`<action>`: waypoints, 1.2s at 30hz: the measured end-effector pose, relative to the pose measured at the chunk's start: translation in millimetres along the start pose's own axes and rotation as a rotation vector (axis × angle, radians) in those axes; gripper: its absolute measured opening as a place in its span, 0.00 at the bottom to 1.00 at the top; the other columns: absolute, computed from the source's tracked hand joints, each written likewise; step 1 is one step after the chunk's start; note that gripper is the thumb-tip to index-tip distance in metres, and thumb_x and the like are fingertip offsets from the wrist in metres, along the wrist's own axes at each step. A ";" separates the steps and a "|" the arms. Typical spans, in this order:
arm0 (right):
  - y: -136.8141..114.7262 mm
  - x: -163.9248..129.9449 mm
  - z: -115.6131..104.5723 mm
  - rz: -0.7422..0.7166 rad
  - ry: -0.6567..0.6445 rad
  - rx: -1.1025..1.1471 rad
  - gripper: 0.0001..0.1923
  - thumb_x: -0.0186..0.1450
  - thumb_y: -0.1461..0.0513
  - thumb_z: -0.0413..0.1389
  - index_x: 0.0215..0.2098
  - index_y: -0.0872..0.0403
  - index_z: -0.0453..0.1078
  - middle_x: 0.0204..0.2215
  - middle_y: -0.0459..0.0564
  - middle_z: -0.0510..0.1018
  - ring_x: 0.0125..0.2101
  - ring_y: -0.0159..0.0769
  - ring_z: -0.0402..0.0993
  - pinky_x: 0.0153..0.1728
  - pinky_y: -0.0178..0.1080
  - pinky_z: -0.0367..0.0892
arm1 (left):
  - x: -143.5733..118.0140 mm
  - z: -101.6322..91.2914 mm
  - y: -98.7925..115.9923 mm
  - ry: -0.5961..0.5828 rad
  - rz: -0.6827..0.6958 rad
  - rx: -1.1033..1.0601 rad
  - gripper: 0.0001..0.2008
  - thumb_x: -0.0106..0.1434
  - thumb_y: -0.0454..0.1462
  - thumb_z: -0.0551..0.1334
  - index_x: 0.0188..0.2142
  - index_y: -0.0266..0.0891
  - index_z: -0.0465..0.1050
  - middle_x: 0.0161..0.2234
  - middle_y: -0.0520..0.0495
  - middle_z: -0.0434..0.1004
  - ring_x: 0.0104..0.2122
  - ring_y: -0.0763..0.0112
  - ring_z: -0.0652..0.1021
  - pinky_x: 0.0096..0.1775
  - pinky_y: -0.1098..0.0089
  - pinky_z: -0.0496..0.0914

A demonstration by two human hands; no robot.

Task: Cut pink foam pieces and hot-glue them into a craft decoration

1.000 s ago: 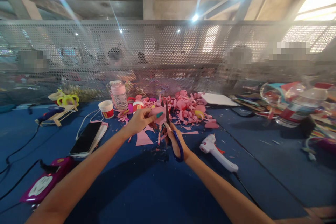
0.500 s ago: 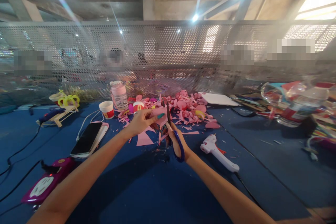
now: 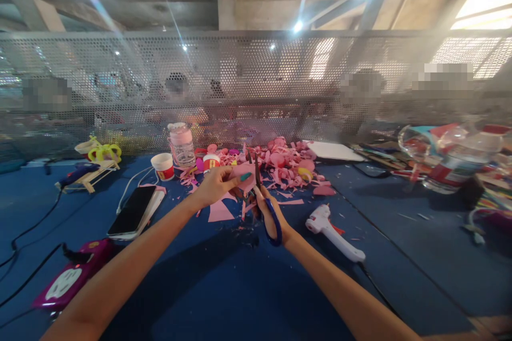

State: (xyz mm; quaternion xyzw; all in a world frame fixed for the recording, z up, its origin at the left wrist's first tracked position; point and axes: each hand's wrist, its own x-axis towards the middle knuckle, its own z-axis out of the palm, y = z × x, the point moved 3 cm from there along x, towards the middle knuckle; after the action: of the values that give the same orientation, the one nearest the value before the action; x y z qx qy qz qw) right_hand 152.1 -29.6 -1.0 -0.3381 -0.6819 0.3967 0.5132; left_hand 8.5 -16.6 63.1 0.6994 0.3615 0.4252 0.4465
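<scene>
Head view: left hand point(image 3: 216, 185) pinching a pink paper piece point(image 3: 243, 175) between thumb and fingers, held up over the blue table point(image 3: 248, 287). Right hand point(image 3: 267, 212) closed through the blue handles of the scissors point(image 3: 264, 200), blades up against the paper's right edge. Just beyond both hands, a heap of pink scraps point(image 3: 286, 162). Right of the right hand, a white glue gun point(image 3: 334, 232). Left of the left hand, a phone point(image 3: 132, 211); farther back, a small cup point(image 3: 162, 165) beside a clear jar point(image 3: 181, 144).

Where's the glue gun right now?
The glue gun lies on the blue table, right of the right hand holding the scissors.
</scene>
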 end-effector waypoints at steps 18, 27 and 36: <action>-5.1 0.7 -1.6 0.013 -0.001 -0.007 0.16 0.63 0.49 0.42 0.32 0.53 0.59 0.21 0.40 0.62 0.16 0.24 0.57 0.17 0.30 0.57 | -0.2 0.1 -1.7 -0.006 -0.005 0.005 0.15 0.51 0.47 0.63 0.27 0.38 0.64 0.19 0.54 0.73 0.21 0.70 0.77 0.24 0.74 0.69; -7.5 0.1 -2.6 0.077 0.003 -0.024 0.17 0.63 0.48 0.43 0.29 0.52 0.59 0.17 0.39 0.60 0.15 0.26 0.57 0.17 0.31 0.56 | 1.2 -2.6 -3.3 -0.006 -0.002 0.023 0.15 0.52 0.47 0.62 0.27 0.38 0.63 0.20 0.54 0.72 0.21 0.69 0.77 0.23 0.74 0.69; -7.6 0.4 -3.3 0.076 -0.002 -0.051 0.17 0.63 0.49 0.43 0.28 0.53 0.58 0.17 0.39 0.60 0.15 0.25 0.57 0.16 0.30 0.56 | 2.9 -5.8 -6.8 -0.033 0.005 0.006 0.15 0.54 0.45 0.61 0.23 0.38 0.59 0.18 0.55 0.72 0.19 0.72 0.76 0.22 0.74 0.70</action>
State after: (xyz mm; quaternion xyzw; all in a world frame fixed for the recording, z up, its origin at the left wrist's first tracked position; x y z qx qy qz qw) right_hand 154.8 -32.1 6.4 -0.3764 -0.6790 0.3986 0.4882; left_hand 3.4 -10.0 59.0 0.7088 0.3535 0.4136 0.4490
